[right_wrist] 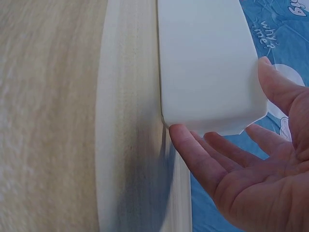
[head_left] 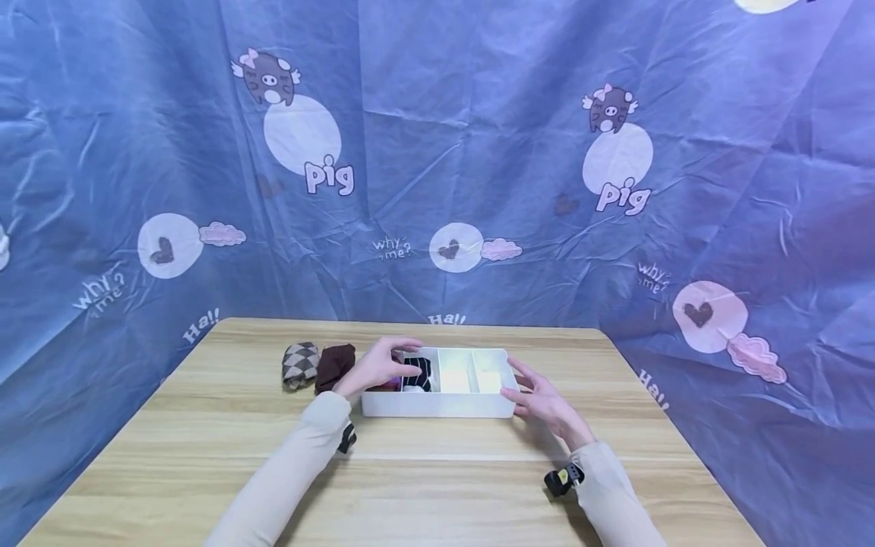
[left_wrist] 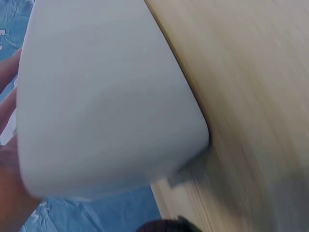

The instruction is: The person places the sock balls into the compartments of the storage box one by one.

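A white divided box (head_left: 437,406) stands on the wooden table (head_left: 205,425). Its left compartment holds a black-and-white rolled sock (head_left: 424,375); the other two look bare. My left hand (head_left: 380,366) lies over the box's left end, fingers reaching above that compartment and holding nothing that I can see. In the left wrist view the box wall (left_wrist: 106,96) fills the frame, with the left hand (left_wrist: 7,183) at its edge. My right hand (head_left: 540,399) is open, its fingertips against the box's right end. The right wrist view shows those fingers (right_wrist: 193,154) straight at the box corner (right_wrist: 207,63).
Two rolled socks lie on the table left of the box: a grey argyle one (head_left: 301,363) and a dark brown one (head_left: 335,366). A blue printed cloth (head_left: 478,152) hangs behind and at both sides. The table's near half carries only my forearms.
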Available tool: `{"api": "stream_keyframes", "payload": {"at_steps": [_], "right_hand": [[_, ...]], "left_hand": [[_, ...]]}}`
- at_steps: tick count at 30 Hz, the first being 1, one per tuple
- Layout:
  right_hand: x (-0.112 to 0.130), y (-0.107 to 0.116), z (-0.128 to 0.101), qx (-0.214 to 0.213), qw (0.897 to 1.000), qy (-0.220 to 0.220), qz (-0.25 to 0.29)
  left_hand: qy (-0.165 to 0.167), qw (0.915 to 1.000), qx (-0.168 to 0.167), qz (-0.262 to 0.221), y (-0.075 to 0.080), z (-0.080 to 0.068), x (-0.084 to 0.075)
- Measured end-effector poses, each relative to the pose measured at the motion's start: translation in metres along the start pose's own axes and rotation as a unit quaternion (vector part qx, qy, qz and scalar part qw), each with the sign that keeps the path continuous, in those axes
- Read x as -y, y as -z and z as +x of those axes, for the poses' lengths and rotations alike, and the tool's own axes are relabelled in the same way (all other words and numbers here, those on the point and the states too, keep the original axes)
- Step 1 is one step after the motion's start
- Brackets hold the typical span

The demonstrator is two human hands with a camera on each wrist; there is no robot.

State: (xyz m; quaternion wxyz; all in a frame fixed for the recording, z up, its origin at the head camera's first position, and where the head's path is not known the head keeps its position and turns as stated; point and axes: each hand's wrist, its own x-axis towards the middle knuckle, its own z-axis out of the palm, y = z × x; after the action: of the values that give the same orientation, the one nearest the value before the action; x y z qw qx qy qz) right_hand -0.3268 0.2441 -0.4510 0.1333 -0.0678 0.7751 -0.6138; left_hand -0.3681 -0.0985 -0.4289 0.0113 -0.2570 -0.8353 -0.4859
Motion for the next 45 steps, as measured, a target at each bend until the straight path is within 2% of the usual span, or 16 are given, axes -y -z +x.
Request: {"api": "stream_keyframes", "payload": {"at_steps": [7, 18, 21, 26, 30, 37, 45], "right_hand": [[0.0, 0.002, -0.002, -0.007, 1.0, 0.0, -0.007], [0.0, -0.001, -0.002, 0.005, 1.0, -0.001, -0.002], [0.002, 0.001, -0.003, 0.003, 1.0, -0.006, 0.001], [0.004, 0.003, -0.004, 0.002, 1.0, -0.006, 0.0], [0.002, 0.002, -0.004, 0.004, 1.0, -0.004, -0.001], [-0.003, -0.001, -0.006, -0.002, 1.0, -0.004, -0.003], [-0.001, 0.001, -0.004, 0.002, 1.0, 0.001, 0.004]], "left_hand": [[0.003, 0.999, -0.016, -0.041, 0.011, -0.011, 0.004], [0.018, 0.9966, -0.05, -0.064, 0.027, -0.031, 0.013], [0.018, 0.9968, -0.063, -0.047, 0.034, -0.038, 0.011], [0.011, 0.9954, -0.092, -0.022, 0.046, -0.053, 0.019], [0.006, 0.9937, -0.107, -0.032, 0.057, -0.063, 0.03], [0.037, 0.9835, -0.159, -0.078, 0.078, -0.081, 0.044], [0.049, 0.9804, -0.182, -0.058, 0.103, -0.089, 0.051]]}}
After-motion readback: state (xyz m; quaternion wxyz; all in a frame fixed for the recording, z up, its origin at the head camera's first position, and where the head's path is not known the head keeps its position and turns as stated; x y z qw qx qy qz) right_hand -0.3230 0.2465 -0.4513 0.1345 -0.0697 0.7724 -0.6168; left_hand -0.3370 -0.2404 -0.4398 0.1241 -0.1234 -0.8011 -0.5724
